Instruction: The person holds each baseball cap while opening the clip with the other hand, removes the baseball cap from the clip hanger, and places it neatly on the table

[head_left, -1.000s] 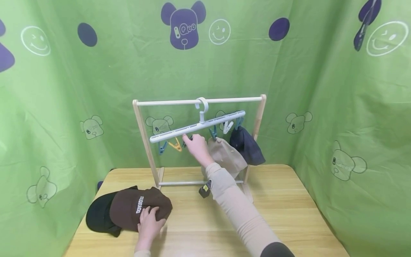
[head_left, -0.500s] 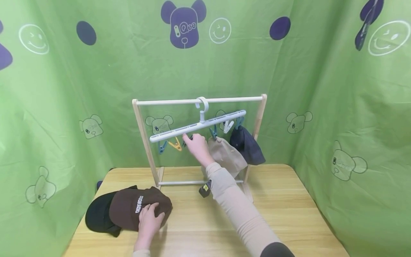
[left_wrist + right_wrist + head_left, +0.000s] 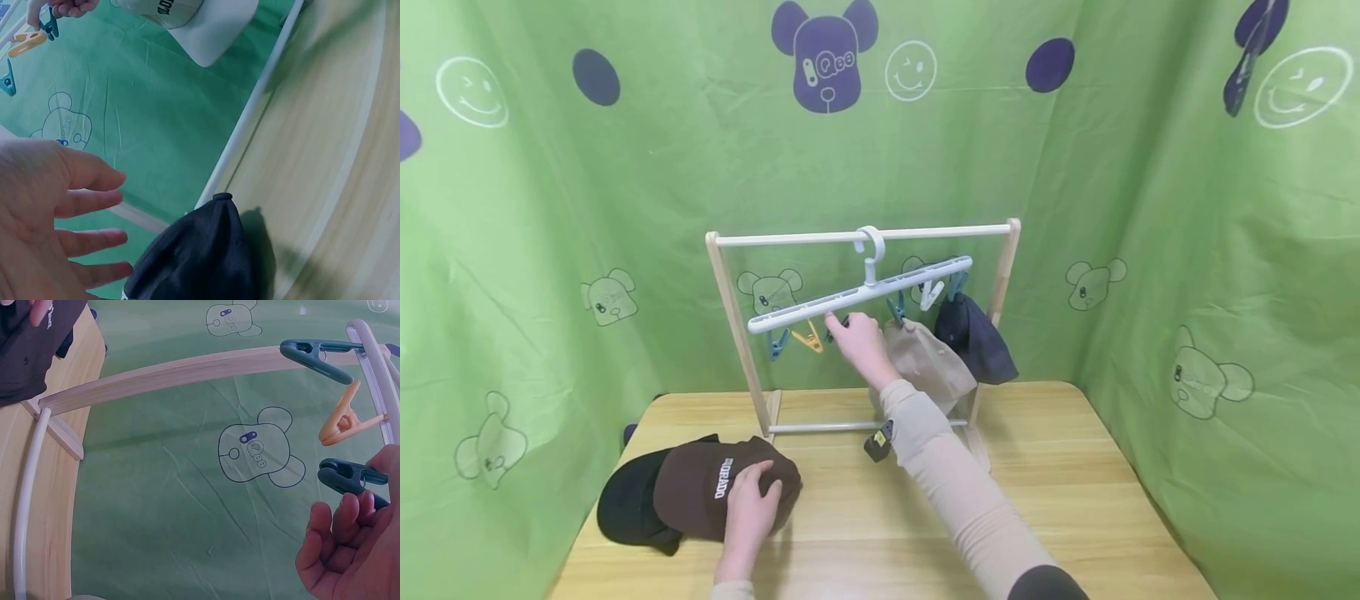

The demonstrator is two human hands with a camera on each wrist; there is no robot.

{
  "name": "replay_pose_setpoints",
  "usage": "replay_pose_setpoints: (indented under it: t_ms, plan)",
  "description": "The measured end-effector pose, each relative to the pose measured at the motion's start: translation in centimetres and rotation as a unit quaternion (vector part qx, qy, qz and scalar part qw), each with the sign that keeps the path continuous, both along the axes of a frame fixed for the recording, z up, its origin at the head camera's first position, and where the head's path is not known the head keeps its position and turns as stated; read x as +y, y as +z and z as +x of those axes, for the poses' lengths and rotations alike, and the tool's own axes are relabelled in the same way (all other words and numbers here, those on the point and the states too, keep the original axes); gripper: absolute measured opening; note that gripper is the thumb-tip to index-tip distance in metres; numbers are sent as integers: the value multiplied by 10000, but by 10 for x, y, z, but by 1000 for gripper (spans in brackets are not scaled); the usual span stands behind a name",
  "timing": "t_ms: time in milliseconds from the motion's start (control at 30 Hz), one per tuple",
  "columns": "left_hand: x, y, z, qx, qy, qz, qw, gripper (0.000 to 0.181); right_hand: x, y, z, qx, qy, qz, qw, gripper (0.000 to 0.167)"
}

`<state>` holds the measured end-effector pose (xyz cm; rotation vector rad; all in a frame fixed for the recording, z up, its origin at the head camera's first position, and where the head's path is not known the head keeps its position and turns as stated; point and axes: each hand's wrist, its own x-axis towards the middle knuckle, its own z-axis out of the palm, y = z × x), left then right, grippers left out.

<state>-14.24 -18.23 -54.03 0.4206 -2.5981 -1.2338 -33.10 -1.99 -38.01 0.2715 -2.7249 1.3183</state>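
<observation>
The left hand [image 3: 751, 508] is over the right part of a brown cap [image 3: 692, 492] with white lettering; in the left wrist view its fingers [image 3: 94, 240] are spread beside the cap [image 3: 200, 262], and contact is unclear. Thumb and fingers of the right hand [image 3: 861, 346] pinch a dark teal clip [image 3: 344, 478] under the tilted white hanger [image 3: 827, 306]. Left of it hang a yellow clip [image 3: 808, 337] and a blue-teal clip [image 3: 777, 344]. On the right a beige cap [image 3: 928, 367] and a navy cap [image 3: 973, 337] hang from teal clips, a white clip [image 3: 931, 295] between them.
The hanger hooks over the top bar [image 3: 790, 239] of a wooden-sided rack standing on the wooden table [image 3: 1060, 500]. A black cap [image 3: 632, 504] lies partly beneath the brown one. Green patterned curtain [image 3: 700, 150] surrounds the table on the back and sides.
The left hand has shifted slightly up and forward over the brown cap, its fingers farther from its near edge. The right hand stays at the same clip.
</observation>
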Motion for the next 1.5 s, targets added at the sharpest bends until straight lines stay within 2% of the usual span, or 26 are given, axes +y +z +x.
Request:
replay_pose_setpoints:
  t_ms: [233, 367, 567, 800, 967, 1133, 1333, 1500]
  plan:
    - [4, 9, -3, 485, 95, -55, 9988, 33, -1, -2, 1, -54, -16, -62, 10000, 50]
    - [6, 13, -5, 617, 169, -5, 9979, 31, -1, -2, 1, -64, -22, -88, 9999, 49]
    - [8, 16, -7, 530, 233, 78, 9983, 31, 1, 2, 2, -112, -27, -197, 9997, 47]
    - [9, 16, -9, 503, 207, 80, 9985, 32, 2, 0, 4, 74, -10, -249, 9997, 49]
    - [10, 17, -11, 602, 122, 146, 9980, 32, 2, -2, 4, 245, 21, -406, 9989, 47]
    - [10, 20, -17, 761, 114, 109, 9970, 31, 2, -1, 4, 491, -8, -542, 9973, 40]
    - [13, 29, -25, 753, 12, 145, 9971, 34, 2, 1, 6, 490, 62, -437, 9978, 36]
    - [17, 36, -35, 914, -119, 100, 9957, 33, 2, 3, 9, 513, 187, -416, 9976, 37]
